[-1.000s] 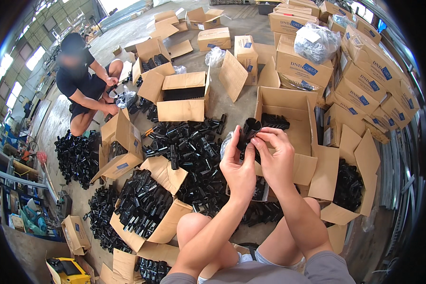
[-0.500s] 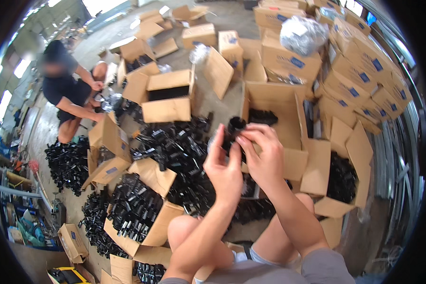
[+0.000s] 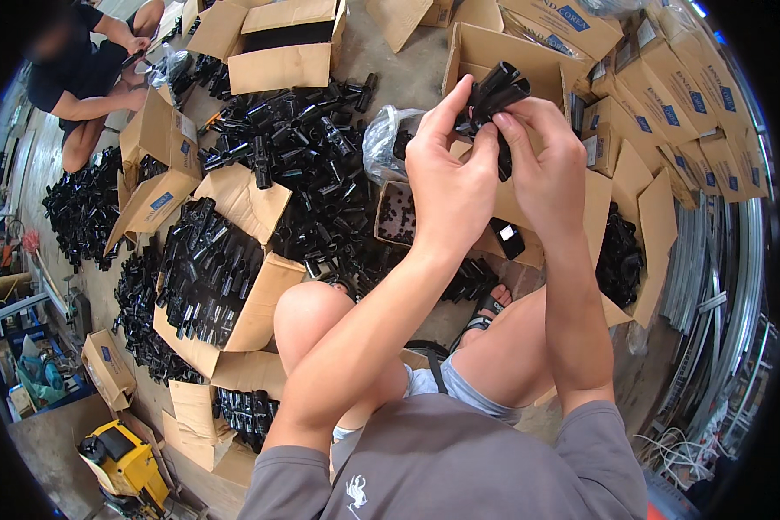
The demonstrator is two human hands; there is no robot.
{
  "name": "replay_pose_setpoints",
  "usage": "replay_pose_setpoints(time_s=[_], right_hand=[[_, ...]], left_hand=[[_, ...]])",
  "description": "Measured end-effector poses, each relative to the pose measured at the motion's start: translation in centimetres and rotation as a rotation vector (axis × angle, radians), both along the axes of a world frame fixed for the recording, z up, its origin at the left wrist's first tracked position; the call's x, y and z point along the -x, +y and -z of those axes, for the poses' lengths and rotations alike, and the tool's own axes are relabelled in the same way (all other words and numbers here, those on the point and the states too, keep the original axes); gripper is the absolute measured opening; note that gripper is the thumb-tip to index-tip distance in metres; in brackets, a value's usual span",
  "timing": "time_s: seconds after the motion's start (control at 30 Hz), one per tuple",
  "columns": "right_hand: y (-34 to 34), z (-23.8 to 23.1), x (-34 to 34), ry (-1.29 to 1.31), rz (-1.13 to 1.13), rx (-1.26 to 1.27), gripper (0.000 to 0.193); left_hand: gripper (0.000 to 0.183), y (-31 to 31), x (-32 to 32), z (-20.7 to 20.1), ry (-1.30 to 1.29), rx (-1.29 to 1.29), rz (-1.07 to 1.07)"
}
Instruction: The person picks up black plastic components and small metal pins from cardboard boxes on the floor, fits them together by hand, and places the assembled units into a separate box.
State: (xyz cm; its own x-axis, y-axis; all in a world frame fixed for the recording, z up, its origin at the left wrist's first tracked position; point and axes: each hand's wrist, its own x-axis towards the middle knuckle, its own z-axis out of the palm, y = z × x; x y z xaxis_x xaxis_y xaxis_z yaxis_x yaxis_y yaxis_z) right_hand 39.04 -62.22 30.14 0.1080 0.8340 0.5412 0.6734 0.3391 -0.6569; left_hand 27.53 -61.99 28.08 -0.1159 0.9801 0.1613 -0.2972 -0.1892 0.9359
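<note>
Raised in front of me, a black tubular plastic fitting [image 3: 500, 87] with open round ends is gripped between both hands. My left hand [image 3: 449, 182] pinches it from the left, index finger pointing up along its side. My right hand [image 3: 546, 160] closes on it from the right, thumb near the left thumb. My fingers hide its lower part. Under my hands stand an open carton [image 3: 470, 52] and a small box [image 3: 392, 239] of tiny dark pieces. Beside that box lies a clear plastic bag [image 3: 381, 143]. A dark phone-like object [image 3: 507, 239] rests on a carton flap.
Loose black fittings [image 3: 312, 147] heap up left of centre. An open carton [image 3: 247, 303] full of them sits near my left knee. Another person [image 3: 69, 78] squats at far left. Stacked cartons [image 3: 667, 108], long metal profiles [image 3: 728, 286] and a yellow machine [image 3: 134, 459] surround me.
My view has tilted down, so the surroundings sit higher in it. Both hands have moved up and right in the picture, still holding the fitting, which is now tilted.
</note>
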Motion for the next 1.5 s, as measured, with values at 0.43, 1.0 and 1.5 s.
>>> replay_pose_setpoints(time_s=[0.43, 1.0, 1.5], right_hand=[[-0.6, 0.6, -0.7, 0.116, 0.079, 0.077, 0.021], [-1.0, -0.6, -0.7, 0.124, 0.134, 0.119, 0.019], [-1.3, -0.3, -2.0, 0.362, 0.051, 0.171, 0.018]], left_hand=[[0.049, 0.2, -1.7, 0.2, -0.054, 0.068, 0.032], [0.052, 0.4, -2.1, 0.7, -0.032, 0.039, 0.059], [0.053, -0.1, -2.3, -0.7, 0.053, 0.076, 0.095]])
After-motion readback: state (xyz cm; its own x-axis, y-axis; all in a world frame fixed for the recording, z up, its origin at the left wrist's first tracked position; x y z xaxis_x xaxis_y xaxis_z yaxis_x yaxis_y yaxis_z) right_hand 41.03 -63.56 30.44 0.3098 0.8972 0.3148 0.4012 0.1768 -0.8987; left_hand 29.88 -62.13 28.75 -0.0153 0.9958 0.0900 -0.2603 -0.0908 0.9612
